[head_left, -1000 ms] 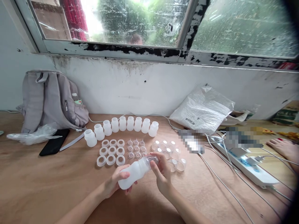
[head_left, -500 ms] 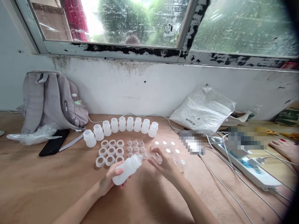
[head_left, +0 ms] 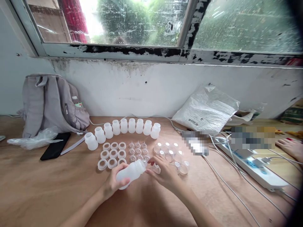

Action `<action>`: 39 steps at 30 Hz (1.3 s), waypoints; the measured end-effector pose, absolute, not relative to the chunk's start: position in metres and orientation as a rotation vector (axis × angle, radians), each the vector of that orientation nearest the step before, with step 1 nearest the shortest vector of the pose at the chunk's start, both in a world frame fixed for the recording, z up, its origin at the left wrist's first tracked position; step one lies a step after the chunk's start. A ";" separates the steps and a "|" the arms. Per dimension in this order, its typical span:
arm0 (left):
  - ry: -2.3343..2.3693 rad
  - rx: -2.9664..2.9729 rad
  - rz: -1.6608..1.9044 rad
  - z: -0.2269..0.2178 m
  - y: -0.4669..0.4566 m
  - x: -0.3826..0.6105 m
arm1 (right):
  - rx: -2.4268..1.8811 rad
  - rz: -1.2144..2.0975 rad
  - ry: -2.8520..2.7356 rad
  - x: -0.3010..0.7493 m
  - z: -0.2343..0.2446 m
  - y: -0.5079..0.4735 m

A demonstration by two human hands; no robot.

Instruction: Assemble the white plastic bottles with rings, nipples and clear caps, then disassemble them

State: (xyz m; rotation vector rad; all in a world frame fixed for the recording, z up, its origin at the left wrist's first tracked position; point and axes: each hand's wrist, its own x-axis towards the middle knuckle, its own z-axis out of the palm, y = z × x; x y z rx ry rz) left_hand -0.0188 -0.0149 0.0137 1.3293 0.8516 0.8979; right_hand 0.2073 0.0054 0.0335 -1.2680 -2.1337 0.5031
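Observation:
My left hand (head_left: 116, 180) is wrapped round a frosted white baby bottle (head_left: 131, 173), which is tilted with its mouth up to the right. Held in the fingers of my right hand (head_left: 162, 168) is a small clear piece (head_left: 146, 160) that looks like a cap, right at the bottle's mouth. My fingers partly hide it. Left of the bottle lie white screw rings (head_left: 113, 154) in rows. Clear teats (head_left: 138, 151) stand in rows behind its mouth. Several clear caps (head_left: 183, 168) lie around and beyond my right hand.
Several frosted bottles (head_left: 124, 126) stand in an arc behind the parts. At the left are a grey backpack (head_left: 50, 101), a plastic bag (head_left: 39, 137) and a black phone (head_left: 55, 147). To the right are a plastic mailer (head_left: 207, 110), a power strip (head_left: 265, 176), cables and another person's hand (head_left: 290, 147).
My right hand has moved left from above the clear caps to the bottle's mouth, carrying the clear piece. The bottle in my left hand has shifted slightly right.

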 end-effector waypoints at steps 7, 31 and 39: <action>1.088 1.754 0.986 0.021 -0.020 -0.022 | -1.069 1.258 -1.701 0.174 0.032 -0.019; 0.896 0.357 0.896 0.002 -0.034 -0.004 | -0.835 1.328 -1.428 0.182 0.032 -0.007; 0.952 0.519 0.797 0.008 -0.024 -0.015 | -1.027 1.284 -1.271 0.188 0.028 0.004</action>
